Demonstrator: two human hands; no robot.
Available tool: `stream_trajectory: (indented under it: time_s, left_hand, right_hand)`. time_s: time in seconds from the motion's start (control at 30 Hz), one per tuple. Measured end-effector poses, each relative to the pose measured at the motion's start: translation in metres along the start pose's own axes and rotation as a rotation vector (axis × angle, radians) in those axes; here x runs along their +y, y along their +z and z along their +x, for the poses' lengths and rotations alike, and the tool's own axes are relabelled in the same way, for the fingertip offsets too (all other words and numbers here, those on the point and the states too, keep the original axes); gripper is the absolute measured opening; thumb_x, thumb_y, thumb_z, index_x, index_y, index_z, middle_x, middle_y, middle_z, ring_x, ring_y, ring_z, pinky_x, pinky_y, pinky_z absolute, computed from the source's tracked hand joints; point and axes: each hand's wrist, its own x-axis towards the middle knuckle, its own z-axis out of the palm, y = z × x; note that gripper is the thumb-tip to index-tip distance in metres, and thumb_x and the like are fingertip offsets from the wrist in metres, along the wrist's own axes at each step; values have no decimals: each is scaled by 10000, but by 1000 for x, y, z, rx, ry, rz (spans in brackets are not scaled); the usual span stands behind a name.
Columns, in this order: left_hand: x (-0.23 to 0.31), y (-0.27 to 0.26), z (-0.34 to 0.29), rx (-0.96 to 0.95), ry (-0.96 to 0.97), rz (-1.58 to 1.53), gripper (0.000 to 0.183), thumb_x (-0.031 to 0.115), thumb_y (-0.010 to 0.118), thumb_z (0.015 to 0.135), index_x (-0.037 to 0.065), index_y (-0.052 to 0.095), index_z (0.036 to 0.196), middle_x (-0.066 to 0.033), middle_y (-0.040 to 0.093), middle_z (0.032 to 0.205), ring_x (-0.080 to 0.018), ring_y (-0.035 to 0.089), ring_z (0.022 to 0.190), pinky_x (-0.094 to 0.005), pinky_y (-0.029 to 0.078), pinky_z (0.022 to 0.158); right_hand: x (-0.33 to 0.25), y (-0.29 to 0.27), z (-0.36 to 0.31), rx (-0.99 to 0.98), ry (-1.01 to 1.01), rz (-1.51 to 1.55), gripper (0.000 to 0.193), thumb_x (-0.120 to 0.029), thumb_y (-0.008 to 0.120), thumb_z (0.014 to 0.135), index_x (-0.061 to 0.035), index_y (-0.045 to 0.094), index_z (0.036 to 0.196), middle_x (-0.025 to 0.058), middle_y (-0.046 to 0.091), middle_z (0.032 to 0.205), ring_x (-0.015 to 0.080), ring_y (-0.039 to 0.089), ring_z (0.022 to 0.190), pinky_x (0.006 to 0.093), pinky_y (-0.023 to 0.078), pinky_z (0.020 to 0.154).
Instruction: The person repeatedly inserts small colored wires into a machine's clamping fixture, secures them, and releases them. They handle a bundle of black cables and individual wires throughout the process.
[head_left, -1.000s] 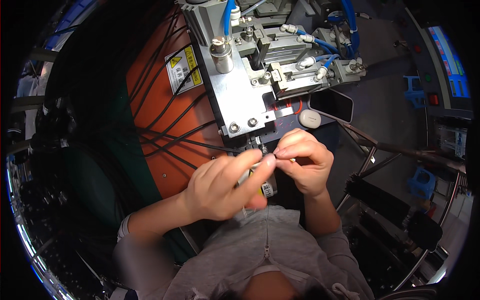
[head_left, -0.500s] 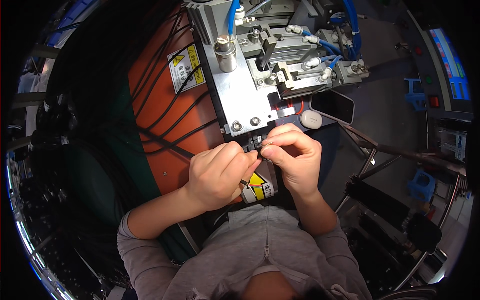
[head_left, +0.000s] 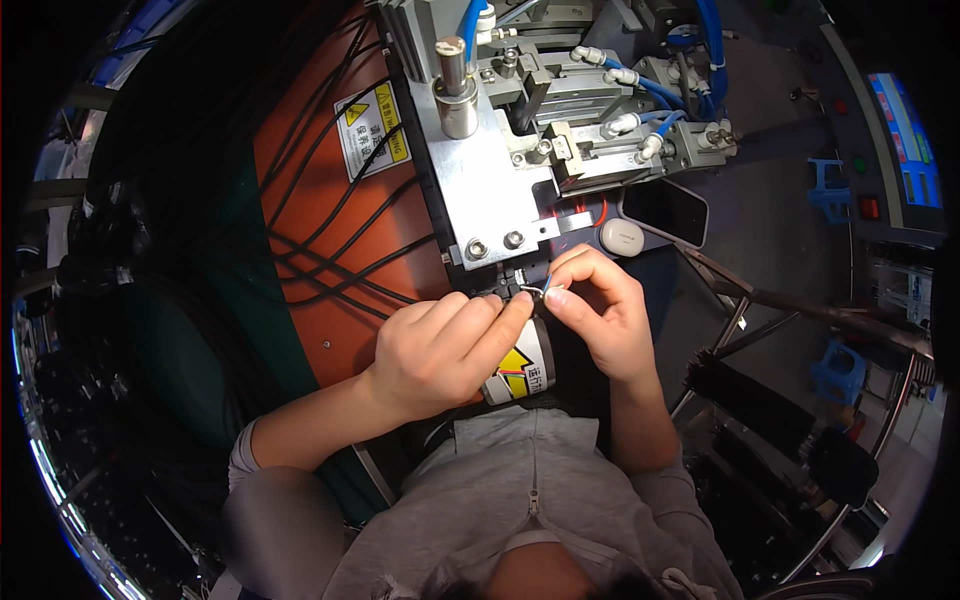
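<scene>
My right hand [head_left: 608, 315] pinches thin wires [head_left: 547, 289], one blue and one white, between thumb and index finger. My left hand [head_left: 445, 348] is closed, its fingertips meeting the wires from the left; what lies inside its fingers is hidden. Both hands work at a small black fixture [head_left: 512, 283], just below the front edge of a bright metal plate [head_left: 490, 190]. Thin coloured wire ends also show beneath the left hand, over a yellow and white label [head_left: 518, 372].
A machine with clamps and blue air tubes [head_left: 655, 95] stands beyond the plate. Black cables [head_left: 350, 235] cross the orange surface at left. A phone [head_left: 665, 213] and a small white case [head_left: 622, 238] lie to the right. A lit screen [head_left: 905, 140] is at far right.
The plunger on the metal plate now stands taller. My left index finger has stretched forward to the wires, and the blue wire has come into sight at my right fingertips.
</scene>
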Motion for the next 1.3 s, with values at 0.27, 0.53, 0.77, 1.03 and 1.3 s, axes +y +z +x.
stream_trajectory:
  time_s: [0.27,0.53,0.77,1.03,1.3]
  left_hand:
    - [5,1,3,-176,-41,127,294,104,616,709,32,666,989,16,414,696,-84,434,568,-211,359,430]
    - [12,1,3,-179,-114,41,364,25,624,709,32,666,1071,-11,348,657,-100,435,548,-239,389,428]
    - [13,1,5,-210,-87,174,310,91,614,724,11,661,1020,9,416,710,-78,443,570,-194,383,424]
    - [9,3,5,-186,-73,157,272,88,628,724,21,666,986,9,424,697,-79,476,583,-208,372,423]
    - [1,0,7,-130,-74,148,202,80,647,709,26,661,903,8,498,731,-89,519,590,-221,399,475]
  right_hand:
    - [13,11,10,129,-276,-611,42,4,653,741,-1,620,767,99,604,720,246,575,666,320,456,604]
    - [16,13,9,185,-399,-616,58,7,662,726,-12,610,742,87,597,706,243,554,651,329,442,601]
    - [12,12,7,119,-309,-634,72,11,656,706,-20,594,725,83,573,689,247,541,651,330,437,605]
    - [29,18,10,223,-277,-451,61,16,625,719,-1,566,718,95,548,693,224,531,652,312,425,593]
    - [32,26,7,244,-68,-189,99,-40,612,802,23,547,761,66,531,698,123,508,653,258,408,609]
